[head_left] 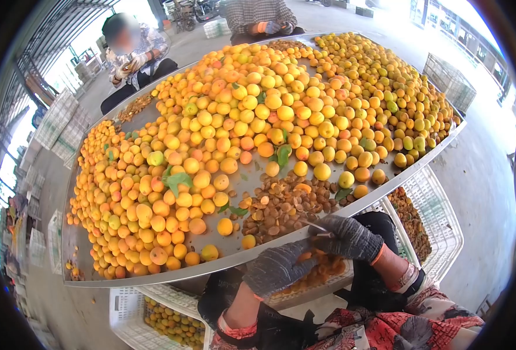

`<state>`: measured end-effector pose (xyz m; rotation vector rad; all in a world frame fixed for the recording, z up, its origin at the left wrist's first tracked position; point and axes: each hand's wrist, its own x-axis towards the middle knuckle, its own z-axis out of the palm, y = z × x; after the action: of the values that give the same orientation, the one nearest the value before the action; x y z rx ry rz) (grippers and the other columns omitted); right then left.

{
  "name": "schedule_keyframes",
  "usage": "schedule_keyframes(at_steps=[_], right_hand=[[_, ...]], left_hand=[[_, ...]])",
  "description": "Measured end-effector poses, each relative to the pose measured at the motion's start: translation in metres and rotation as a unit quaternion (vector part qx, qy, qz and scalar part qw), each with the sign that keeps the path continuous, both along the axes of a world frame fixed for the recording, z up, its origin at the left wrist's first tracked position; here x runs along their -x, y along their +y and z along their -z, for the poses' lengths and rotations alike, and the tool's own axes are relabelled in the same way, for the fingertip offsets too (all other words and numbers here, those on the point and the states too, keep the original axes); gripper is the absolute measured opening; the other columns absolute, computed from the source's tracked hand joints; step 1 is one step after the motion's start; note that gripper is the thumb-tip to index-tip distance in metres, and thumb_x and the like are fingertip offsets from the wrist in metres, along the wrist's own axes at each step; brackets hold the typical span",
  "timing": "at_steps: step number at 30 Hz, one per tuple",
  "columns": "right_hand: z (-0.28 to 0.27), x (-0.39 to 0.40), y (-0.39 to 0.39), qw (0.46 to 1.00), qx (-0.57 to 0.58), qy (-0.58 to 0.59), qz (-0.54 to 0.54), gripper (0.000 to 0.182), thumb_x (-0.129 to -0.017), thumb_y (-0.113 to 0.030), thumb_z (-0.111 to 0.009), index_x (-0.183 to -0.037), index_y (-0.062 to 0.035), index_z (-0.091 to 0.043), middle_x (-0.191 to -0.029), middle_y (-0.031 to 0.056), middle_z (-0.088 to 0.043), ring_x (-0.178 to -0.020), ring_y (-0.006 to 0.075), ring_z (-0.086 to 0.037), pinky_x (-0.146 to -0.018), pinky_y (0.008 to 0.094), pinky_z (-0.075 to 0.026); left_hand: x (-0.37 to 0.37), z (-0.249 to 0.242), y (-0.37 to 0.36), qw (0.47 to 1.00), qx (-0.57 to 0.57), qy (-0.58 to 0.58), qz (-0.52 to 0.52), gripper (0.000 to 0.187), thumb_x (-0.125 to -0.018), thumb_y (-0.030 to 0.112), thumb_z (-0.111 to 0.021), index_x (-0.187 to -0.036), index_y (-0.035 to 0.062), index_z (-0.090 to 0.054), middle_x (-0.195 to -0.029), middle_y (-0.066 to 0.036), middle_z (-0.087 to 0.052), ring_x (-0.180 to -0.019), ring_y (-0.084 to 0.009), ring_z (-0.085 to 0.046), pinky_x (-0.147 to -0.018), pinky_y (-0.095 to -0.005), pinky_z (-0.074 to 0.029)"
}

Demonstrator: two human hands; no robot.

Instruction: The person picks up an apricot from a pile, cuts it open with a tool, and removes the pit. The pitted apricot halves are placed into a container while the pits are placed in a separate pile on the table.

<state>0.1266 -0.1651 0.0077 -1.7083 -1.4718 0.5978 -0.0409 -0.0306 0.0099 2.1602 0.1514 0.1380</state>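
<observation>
My left hand [280, 267], in a dark grey knit glove, is closed around an orange apricot [305, 255], mostly hidden by the fingers. My right hand [351, 236], gloved alike, grips a small knife [317, 228] whose thin blade points left over the table's edge. Both hands are close together just off the near rim of the metal table [223, 263]. Under them, a container holds pitted orange apricot halves [328, 269]. On the table before my hands lies a heap of brown apricot pits [278, 213], with a large pile of whole apricots [211, 134] behind.
White plastic crates stand below the near edge: one with greenish-yellow fruit [173, 324], another with brownish pieces [409, 221]. Green leaves [178, 181] lie among the apricots. Two people sit across the table, one at the far left [132, 55]. Stacked crates [62, 122] stand at left.
</observation>
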Motion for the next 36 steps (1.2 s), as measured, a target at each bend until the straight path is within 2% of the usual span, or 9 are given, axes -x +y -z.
schedule_keyframes(at_steps=[6,9,11,15,19,28,30,31,36], right_hand=[[0.099,-0.067,0.018,0.994,-0.105,0.032,-0.004,0.02,-0.083,-0.011,-0.059,-0.1,-0.0007,-0.058,-0.093,0.0108,-0.06,-0.084,0.0172,-0.058,-0.077,0.0285,-0.05],[0.058,-0.082,0.056,0.963,0.137,0.129,0.195,0.046,-0.074,-0.026,-0.057,-0.115,-0.0062,-0.053,-0.106,0.0157,-0.058,-0.097,0.0293,-0.057,-0.078,0.0375,-0.045],[-0.016,-0.058,0.063,0.966,0.205,0.02,0.153,0.045,-0.073,-0.024,-0.058,-0.115,-0.0068,-0.053,-0.105,0.0186,-0.057,-0.097,0.0312,-0.055,-0.079,0.0376,-0.045],[0.033,-0.069,0.088,0.969,0.089,-0.219,0.068,0.037,-0.074,-0.023,-0.059,-0.108,-0.0066,-0.057,-0.097,0.0188,-0.059,-0.091,0.0322,-0.057,-0.076,0.0397,-0.046],[0.008,-0.069,0.097,0.962,0.166,-0.206,0.061,0.033,-0.076,-0.02,-0.059,-0.106,-0.0057,-0.057,-0.093,0.0168,-0.06,-0.087,0.0306,-0.059,-0.074,0.0382,-0.046],[0.0,-0.077,0.096,0.923,0.309,0.188,0.128,0.047,-0.072,-0.012,-0.065,-0.116,-0.0073,-0.053,-0.098,0.017,-0.06,-0.085,0.0293,-0.06,-0.073,0.0365,-0.048],[0.033,-0.082,0.094,0.972,0.023,-0.233,-0.013,0.023,-0.087,-0.019,-0.051,-0.107,-0.0083,-0.057,-0.091,0.0064,-0.06,-0.076,0.0199,-0.059,-0.065,0.0328,-0.047],[0.037,-0.085,0.096,0.972,0.023,-0.233,-0.014,0.023,-0.087,-0.019,-0.051,-0.107,-0.0083,-0.057,-0.091,0.0064,-0.06,-0.076,0.0199,-0.059,-0.065,0.0328,-0.047],[0.018,-0.073,0.098,0.891,0.21,0.394,0.079,0.048,-0.074,-0.016,-0.067,-0.119,-0.0079,-0.051,-0.095,0.0107,-0.059,-0.085,0.0174,-0.06,-0.073,0.0324,-0.048]], left_hand=[[-0.004,-0.004,0.0,0.999,0.025,0.033,-0.01,0.042,-0.08,0.031,-0.061,-0.113,0.006,-0.054,-0.097,-0.015,-0.061,-0.086,-0.0273,-0.061,-0.073,-0.0344,-0.047],[-0.005,-0.001,0.0,1.0,-0.009,0.009,-0.016,0.043,-0.08,0.031,-0.062,-0.113,0.0048,-0.054,-0.097,-0.014,-0.061,-0.081,-0.0244,-0.061,-0.072,-0.0333,-0.048],[-0.005,0.0,0.0,1.0,-0.009,-0.015,-0.012,0.044,-0.08,0.031,-0.062,-0.113,0.0041,-0.054,-0.097,-0.014,-0.061,-0.08,-0.0235,-0.061,-0.071,-0.0329,-0.048],[-0.006,0.001,0.002,0.999,0.019,-0.024,-0.022,0.045,-0.08,0.032,-0.062,-0.113,0.0025,-0.054,-0.099,-0.015,-0.061,-0.08,-0.0222,-0.061,-0.071,-0.0327,-0.048],[-0.007,0.001,0.003,0.998,0.055,0.003,-0.027,0.046,-0.08,0.032,-0.063,-0.113,0.002,-0.053,-0.099,-0.015,-0.06,-0.081,-0.0225,-0.061,-0.071,-0.0326,-0.048],[-0.005,0.003,0.002,0.995,0.083,-0.027,-0.041,0.045,-0.08,0.03,-0.063,-0.114,0.002,-0.053,-0.099,-0.015,-0.06,-0.083,-0.0221,-0.061,-0.073,-0.0317,-0.048],[-0.006,0.007,0.002,0.998,0.058,-0.019,-0.034,0.046,-0.08,0.03,-0.063,-0.114,0.002,-0.053,-0.1,-0.015,-0.061,-0.086,-0.0215,-0.061,-0.074,-0.0316,-0.047],[-0.007,0.006,0.002,0.998,0.058,-0.019,-0.035,0.046,-0.08,0.03,-0.063,-0.114,0.002,-0.053,-0.1,-0.015,-0.061,-0.086,-0.0215,-0.061,-0.074,-0.0316,-0.047],[-0.008,0.002,0.002,0.995,0.092,-0.013,-0.044,0.044,-0.079,0.024,-0.065,-0.114,0.0002,-0.053,-0.103,-0.015,-0.061,-0.091,-0.0192,-0.06,-0.078,-0.0316,-0.047]])
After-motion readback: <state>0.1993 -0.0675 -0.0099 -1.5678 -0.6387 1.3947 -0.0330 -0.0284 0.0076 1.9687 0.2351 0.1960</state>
